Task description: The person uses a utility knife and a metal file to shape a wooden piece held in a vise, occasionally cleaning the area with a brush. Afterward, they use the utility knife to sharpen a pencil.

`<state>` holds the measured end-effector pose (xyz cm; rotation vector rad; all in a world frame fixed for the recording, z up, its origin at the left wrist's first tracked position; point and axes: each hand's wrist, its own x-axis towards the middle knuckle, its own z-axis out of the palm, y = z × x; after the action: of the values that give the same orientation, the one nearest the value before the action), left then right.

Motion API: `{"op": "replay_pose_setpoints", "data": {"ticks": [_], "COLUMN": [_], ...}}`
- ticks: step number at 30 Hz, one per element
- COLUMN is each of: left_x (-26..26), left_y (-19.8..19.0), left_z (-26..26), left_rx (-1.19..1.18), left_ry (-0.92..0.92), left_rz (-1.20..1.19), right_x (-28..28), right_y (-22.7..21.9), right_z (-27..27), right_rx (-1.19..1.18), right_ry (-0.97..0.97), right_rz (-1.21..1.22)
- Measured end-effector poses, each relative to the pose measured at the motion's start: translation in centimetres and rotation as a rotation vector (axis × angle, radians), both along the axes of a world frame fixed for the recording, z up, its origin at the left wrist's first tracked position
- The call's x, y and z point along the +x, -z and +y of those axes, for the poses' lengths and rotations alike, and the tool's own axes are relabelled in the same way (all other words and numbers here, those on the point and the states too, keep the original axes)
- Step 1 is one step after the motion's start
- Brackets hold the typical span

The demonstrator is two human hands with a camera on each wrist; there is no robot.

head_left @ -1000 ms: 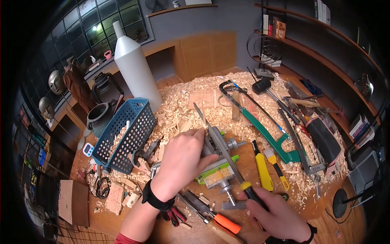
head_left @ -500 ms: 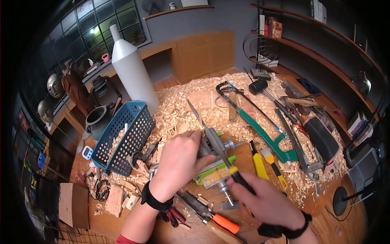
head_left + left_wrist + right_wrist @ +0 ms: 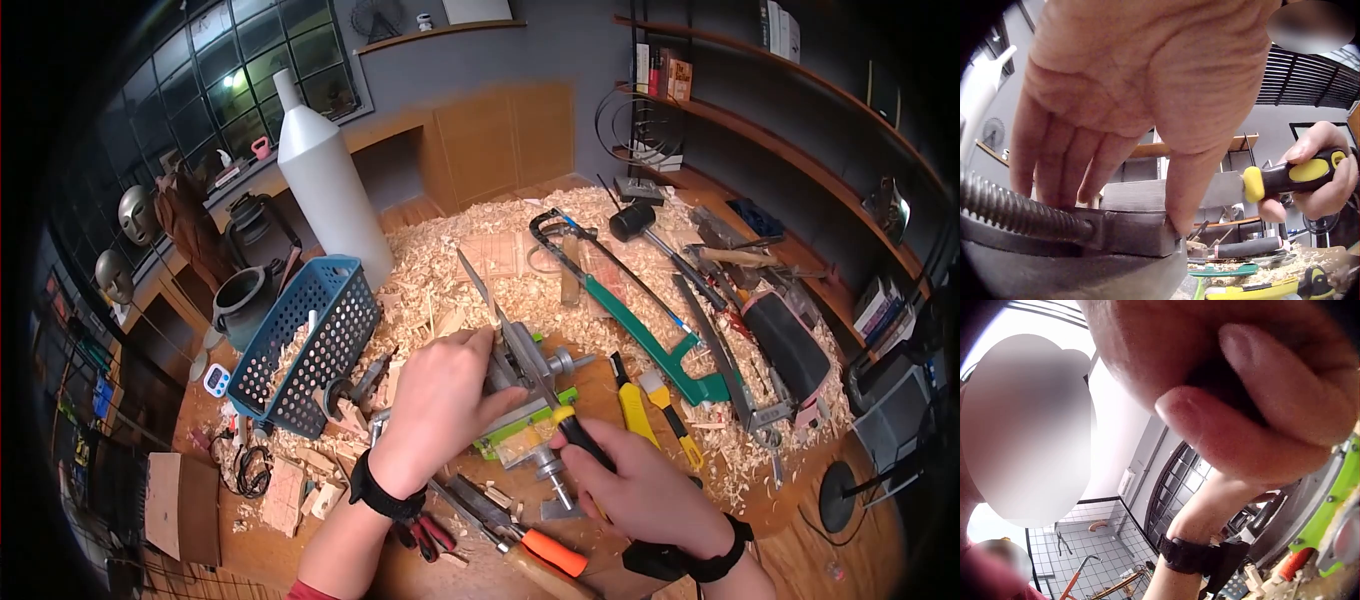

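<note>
Pale wood shavings spread beyond the vise. Across its top I see the file slanting, my right hand curled round its handle. My left hand touches the vise, fingers fairly straight.

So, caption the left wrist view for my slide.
Left hand on a metal vise, right hand gripping a file by its black-and-yellow handle.

Grey wall with dark-framed window at left, a small light glowing in its panes; wooden cabinet below; dark wooden shelves with books at right; wood-plank floor.
</note>
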<state>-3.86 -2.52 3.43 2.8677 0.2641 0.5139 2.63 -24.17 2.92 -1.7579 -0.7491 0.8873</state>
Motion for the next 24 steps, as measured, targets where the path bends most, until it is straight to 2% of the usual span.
{"op": "replay_pose_setpoints", "data": {"ticks": [2, 3, 6, 9, 12, 14, 16, 21, 24], "left_x": [0.0, 0.0, -0.1, 0.1, 0.1, 0.0, 0.0, 0.1, 0.1], "left_y": [-0.1, -0.1, 0.1, 0.4, 0.3, 0.0, 0.0, 0.2, 0.2], "left_z": [0.1, 0.2, 0.1, 0.1, 0.2, 0.1, 0.2, 0.2, 0.2], "left_rx": [-0.014, -0.009, -0.007, 0.057, 0.049, 0.034, 0.006, 0.009, 0.013], "left_ry": [-0.005, 0.012, 0.01, 0.053, 0.06, 0.042, 0.005, -0.001, 0.0], "left_rz": [0.001, -0.003, 0.035, -0.084, -0.071, -0.051, 0.008, 0.016, 0.001], "right_x": [-0.7, -1.6, -2.4, -0.9, -0.1, -0.6, -2.0, -0.3, 0.8], "right_y": [-0.2, 0.1, -0.5, -0.6, -0.6, 0.1, 0.0, -0.3, -0.5], "right_z": [-1.1, -2.3, -3.8, -1.3, -0.3, -1.6, -3.1, -1.0, 0.3], "right_rx": [-0.105, -0.051, -0.099, -0.103, -0.062, -0.042, -0.03, -0.038, -0.073], "right_ry": [0.004, 0.015, 0.017, 0.001, 0.015, -0.015, 0.031, 0.011, -0.01], "right_rz": [-0.006, -0.044, 0.021, -0.058, -0.003, 0.021, -0.104, -0.065, 0.056]}}
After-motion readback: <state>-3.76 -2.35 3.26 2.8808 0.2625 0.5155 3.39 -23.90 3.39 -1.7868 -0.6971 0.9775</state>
